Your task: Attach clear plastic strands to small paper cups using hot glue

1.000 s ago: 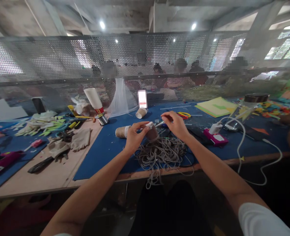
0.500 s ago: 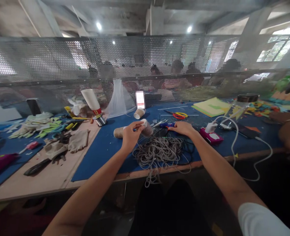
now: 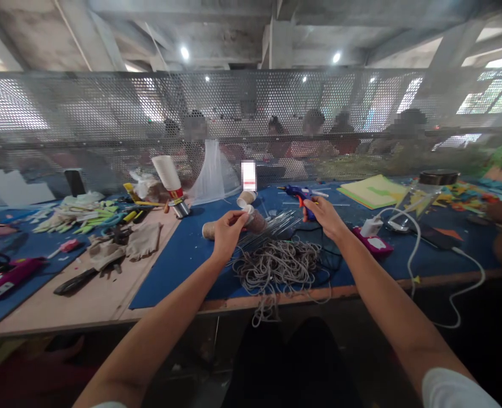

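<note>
My left hand (image 3: 229,231) is closed at the rim of a cup wrapped in cord (image 3: 256,221), its white end towards my fingers. In my right hand (image 3: 322,214) is a blue glue gun (image 3: 296,191) with an orange trigger, raised over the blue mat with its nozzle pointing left. Clear thin sticks (image 3: 283,222) lie between my hands. Just below them is a tangled heap of grey cord (image 3: 276,266), with loops hanging over the table edge. Another wrapped cup (image 3: 209,230) lies left of my left hand, and a brown cup (image 3: 246,198) lies behind.
Stacked paper cups (image 3: 166,173) lean at the back left, near gloves (image 3: 144,241). Coloured paper sheets (image 3: 372,191), a magenta box (image 3: 374,242) with a white plug and cable, and a lidded clear jar (image 3: 421,195) are at the right. Behind a mesh screen (image 3: 234,102) sit several people.
My right hand has lifted the glue gun off the mat. My left hand stays at the wrapped cup. The whole view has shifted slightly.
</note>
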### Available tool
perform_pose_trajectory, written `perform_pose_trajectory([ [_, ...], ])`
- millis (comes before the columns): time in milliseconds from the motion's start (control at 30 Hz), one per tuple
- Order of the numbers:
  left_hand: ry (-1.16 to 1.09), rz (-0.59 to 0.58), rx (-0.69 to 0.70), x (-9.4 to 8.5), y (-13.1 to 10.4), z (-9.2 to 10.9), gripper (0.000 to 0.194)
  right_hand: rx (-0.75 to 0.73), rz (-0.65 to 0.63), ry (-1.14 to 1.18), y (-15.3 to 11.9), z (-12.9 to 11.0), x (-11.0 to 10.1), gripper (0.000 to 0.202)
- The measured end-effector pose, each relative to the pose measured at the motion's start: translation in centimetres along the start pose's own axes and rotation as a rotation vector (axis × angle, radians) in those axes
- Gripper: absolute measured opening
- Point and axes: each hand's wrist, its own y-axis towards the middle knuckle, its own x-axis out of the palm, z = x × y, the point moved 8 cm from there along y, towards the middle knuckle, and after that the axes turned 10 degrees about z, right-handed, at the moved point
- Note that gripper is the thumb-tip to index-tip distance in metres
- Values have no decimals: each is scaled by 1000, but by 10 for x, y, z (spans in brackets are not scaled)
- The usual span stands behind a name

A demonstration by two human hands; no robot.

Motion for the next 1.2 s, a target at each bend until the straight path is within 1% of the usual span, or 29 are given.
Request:
perform_pose_trajectory([
  [33,-8,10,-5,-1,1,-1,31,-23,3,141,-3,-8,2,38],
  [67,-17,16,-10,-1,1,-2,31,-50,13,226,-7,-15,3,38],
  [100,-27,18,-14,-1,2,-3,31,-76,20,264,-10,-21,5,37],
  [233,-56,27,-33,-2,3,-6,32,-139,65,285,-21,-39,6,35],
  [400,-82,27,-68,-1,2,-7,34,-163,111,242,-27,-50,1,31],
  [467,-76,22,-71,-1,2,-6,35,-116,68,277,-26,-47,4,30],
  [567,-72,23,-76,-1,2,-5,35,35,-51,437,-23,-35,14,33],
  [667,-77,26,-94,-1,2,-6,35,143,-130,538,-21,-27,19,39],
  [767,-67,27,-100,-1,3,-8,36,189,-171,577,-21,-25,20,44],
  [833,-61,23,-96,0,3,-9,36,184,-167,597,-22,-27,20,43],
  [900,-59,20,-98,0,2,-9,37,155,-151,603,-24,-31,20,40],
  [1000,-66,13,-103,1,1,-9,37,64,-123,566,-30,-39,23,35],
  [1100,-69,8,-93,1,1,-9,36,-29,-92,434,-37,-45,27,35],
  [1200,-58,14,-68,0,1,-7,33,-65,-100,256,-44,-44,34,37],
])
